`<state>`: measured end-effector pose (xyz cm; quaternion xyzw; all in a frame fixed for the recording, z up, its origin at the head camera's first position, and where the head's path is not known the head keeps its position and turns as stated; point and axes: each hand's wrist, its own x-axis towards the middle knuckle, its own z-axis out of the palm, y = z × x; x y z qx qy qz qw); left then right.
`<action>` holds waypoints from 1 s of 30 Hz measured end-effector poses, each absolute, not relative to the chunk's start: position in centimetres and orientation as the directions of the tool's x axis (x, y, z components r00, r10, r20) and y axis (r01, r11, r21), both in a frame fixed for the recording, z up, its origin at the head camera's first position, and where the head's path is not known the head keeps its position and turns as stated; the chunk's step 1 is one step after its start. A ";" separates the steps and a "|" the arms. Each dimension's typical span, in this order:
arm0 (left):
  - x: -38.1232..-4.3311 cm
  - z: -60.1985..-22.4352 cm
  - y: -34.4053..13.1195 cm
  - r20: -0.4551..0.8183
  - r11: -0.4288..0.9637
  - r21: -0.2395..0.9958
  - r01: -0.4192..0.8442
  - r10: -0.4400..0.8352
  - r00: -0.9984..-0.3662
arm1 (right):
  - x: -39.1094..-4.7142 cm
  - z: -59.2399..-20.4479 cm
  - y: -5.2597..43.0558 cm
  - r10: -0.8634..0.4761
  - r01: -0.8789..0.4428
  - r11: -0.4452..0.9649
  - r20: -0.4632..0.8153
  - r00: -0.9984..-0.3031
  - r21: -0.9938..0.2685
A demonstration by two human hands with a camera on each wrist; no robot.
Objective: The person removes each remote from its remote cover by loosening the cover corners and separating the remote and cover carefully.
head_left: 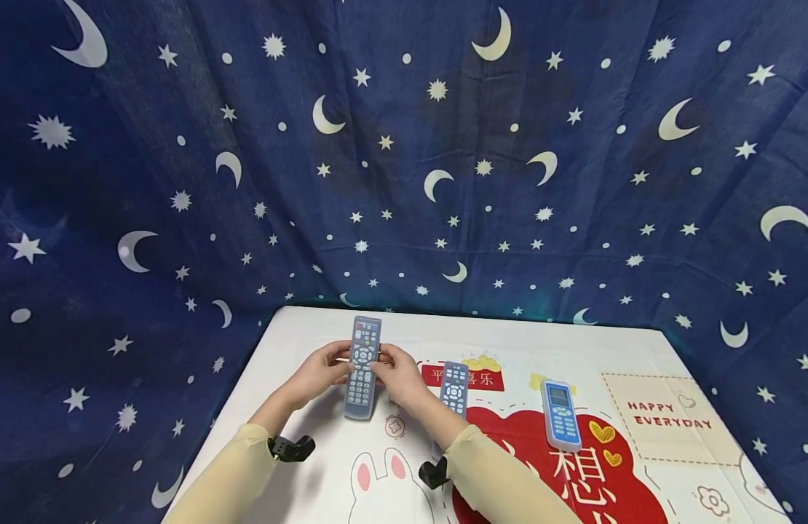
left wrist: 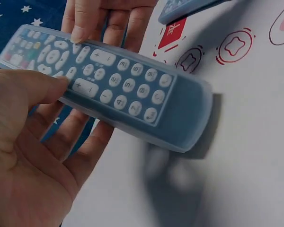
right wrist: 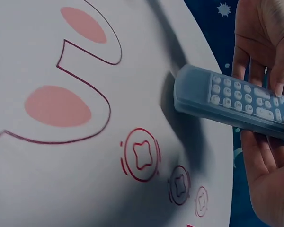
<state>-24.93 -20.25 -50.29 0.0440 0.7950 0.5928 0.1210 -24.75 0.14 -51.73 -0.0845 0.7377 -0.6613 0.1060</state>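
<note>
Blue-grey and a little translucent, the held remote control [head_left: 363,356] is between the two hands of the person, above the left part of the white-covered table [head_left: 332,451], nearer to its far left corner than to its far right one. Its long axis goes away from the person, toward the far edge, with the top leaning slightly to the right. The end with the coloured buttons points to this far edge, and the plain end points back to the person.

The left hand [head_left: 319,372] grips the left long side, the right hand [head_left: 399,375] the right long side, about opposite each other. Both grips are narrow: each thumb is on the button face and the fingers are behind. So neither hand is nearer; the remote is directly in both. From the shadow below, I judge that it is lifted from the cloth.

To the right lies a second remote [head_left: 454,386], its lower part covered by the right forearm [head_left: 437,415]. Further toward the right edge is a light-blue remote with a screen [head_left: 561,415]. For both, the right hand is the nearer one.
</note>
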 end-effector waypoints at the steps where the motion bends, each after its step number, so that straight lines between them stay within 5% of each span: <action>1: -24.9 -50.2 -20.2 -0.129 0.292 0.954 -0.063 0.213 -0.969 | -24.8 -51.6 0.2 -0.267 0.001 0.111 -0.031 -0.963 -0.994; 30: -25.3 -50.3 -19.3 0.000 0.212 0.976 0.043 0.195 -0.981 | -25.5 -50.7 0.9 -0.263 -0.185 0.176 0.135 -0.955 -0.967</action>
